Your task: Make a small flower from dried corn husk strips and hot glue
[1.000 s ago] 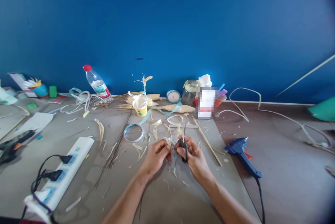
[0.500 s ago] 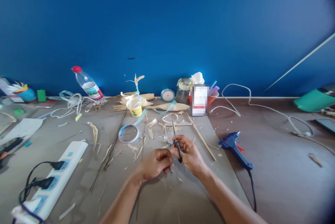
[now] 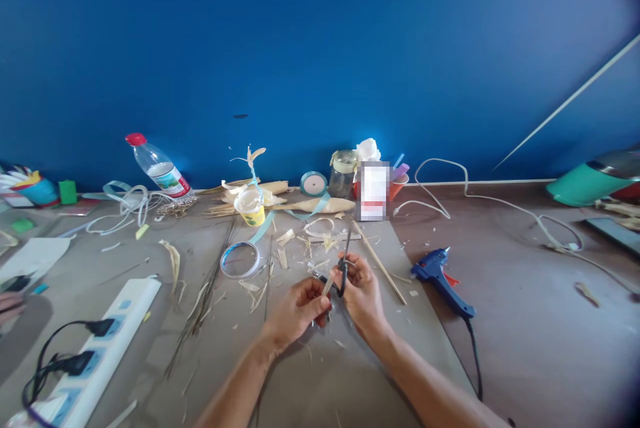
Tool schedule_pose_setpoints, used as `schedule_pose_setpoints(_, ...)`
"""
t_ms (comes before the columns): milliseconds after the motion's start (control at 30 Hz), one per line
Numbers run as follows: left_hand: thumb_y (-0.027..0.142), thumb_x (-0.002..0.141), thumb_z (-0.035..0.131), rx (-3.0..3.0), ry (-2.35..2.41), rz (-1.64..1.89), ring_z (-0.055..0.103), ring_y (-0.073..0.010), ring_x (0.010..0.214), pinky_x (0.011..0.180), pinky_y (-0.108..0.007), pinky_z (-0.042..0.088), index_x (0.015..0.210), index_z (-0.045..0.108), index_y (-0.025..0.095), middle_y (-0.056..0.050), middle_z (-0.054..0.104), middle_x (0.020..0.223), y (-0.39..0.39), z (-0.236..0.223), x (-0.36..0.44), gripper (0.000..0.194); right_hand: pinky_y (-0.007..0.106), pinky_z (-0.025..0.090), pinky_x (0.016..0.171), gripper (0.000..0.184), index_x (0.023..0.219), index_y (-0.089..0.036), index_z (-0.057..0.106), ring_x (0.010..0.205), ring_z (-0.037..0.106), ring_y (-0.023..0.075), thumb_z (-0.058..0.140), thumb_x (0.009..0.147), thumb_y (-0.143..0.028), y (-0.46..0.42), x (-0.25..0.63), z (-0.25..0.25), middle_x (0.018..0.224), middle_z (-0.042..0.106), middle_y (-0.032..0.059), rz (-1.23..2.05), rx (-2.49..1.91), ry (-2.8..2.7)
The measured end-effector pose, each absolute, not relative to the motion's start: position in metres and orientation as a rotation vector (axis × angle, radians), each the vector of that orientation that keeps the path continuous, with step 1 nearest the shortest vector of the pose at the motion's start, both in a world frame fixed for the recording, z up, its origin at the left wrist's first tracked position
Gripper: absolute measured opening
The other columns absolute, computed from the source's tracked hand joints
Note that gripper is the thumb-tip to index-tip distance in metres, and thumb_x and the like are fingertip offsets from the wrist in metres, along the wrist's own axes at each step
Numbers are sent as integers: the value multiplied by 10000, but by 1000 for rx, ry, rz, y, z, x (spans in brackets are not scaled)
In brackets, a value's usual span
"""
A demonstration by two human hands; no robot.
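In front of me my left hand (image 3: 299, 311) is closed, with a small pale strip (image 3: 327, 285) pinched between thumb and fingers; it looks like dried husk. Close beside it on the right, my right hand (image 3: 363, 291) is closed around the black handles of a pair of scissors (image 3: 344, 268). The blades point up and away from me. Part of the handles is hidden by my fingers. Pale scraps (image 3: 283, 258) lie scattered on the table around both hands. A roll of tape (image 3: 240, 245) lies beyond my left hand.
A white power strip (image 3: 107, 348) with plugs lies at left, thin dark stems (image 3: 205, 305) beside it. At right are a wooden stick (image 3: 380, 263) and a blue glue gun (image 3: 443, 281). A yellow cup (image 3: 253, 216) and bottle (image 3: 165, 171) stand behind. Another person's hand (image 3: 11, 305) shows far left.
The view has turned slightly right, so things sit further left. The pale strip now stands up from my left hand. The scissors have shifted within my right hand. Another person's hand has appeared at far left.
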State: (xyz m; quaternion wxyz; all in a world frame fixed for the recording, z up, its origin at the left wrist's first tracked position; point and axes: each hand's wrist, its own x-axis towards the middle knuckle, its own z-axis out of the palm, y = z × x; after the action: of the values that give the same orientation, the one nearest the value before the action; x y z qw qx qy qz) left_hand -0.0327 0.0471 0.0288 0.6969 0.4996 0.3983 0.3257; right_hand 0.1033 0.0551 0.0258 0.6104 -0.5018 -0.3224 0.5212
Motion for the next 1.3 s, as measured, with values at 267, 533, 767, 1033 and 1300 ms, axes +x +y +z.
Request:
schedule_pose_setpoints(267, 436, 714, 630, 1049, 1006, 812, 461, -67, 423, 454, -210, 350, 685, 521, 143, 24, 538, 586, 48, 20, -29, 314, 230, 438, 527, 396, 923, -194, 511, 557, 543, 114, 714, 597, -290, 52, 96, 20, 640, 587, -31, 1210, -1176, -787)
schedule_pose_setpoints(533, 341, 721, 615, 927, 1082, 918, 338, -44, 381, 424, -182, 271, 703, 508, 156, 85, 402, 455, 50, 22, -35, 215, 215, 417, 575, 405, 922, -199, 524, 611, 522, 108, 743, 598, -302, 50, 99, 20, 677, 538, -40, 1334, -1122, -925)
schedule_pose_setpoints(767, 291, 687, 607, 769, 1096, 1062, 304, -20, 385, 436, -179, 274, 678, 483, 167, 91, 394, 527, 57, 29, -46, 176, 234, 397, 578, 291, 916, -184, 587, 633, 500, 128, 666, 660, -299, 47, 110, 28, 720, 564, -8, 1327, -1249, -1363)
schedule_pose_setpoints(1033, 218, 606, 571, 733, 1146, 1093, 288, -18, 367, 410, -182, 253, 622, 476, 167, 93, 387, 497, 60, 31, -51, 110, 215, 308, 465, 224, 889, -180, 647, 516, 391, 102, 604, 679, -244, 46, 112, 18, 574, 489, -32, 1168, -1284, -1710)
schedule_pose_setpoints(1300, 193, 600, 540, 749, 1176, 1080, 283, -16, 367, 406, -181, 252, 618, 474, 166, 92, 391, 502, 62, 29, -53, 73, 215, 297, 461, 212, 878, -178, 655, 498, 375, 95, 610, 680, -239, 46, 110, 21, 551, 479, -38, 1136, -1308, -1783)
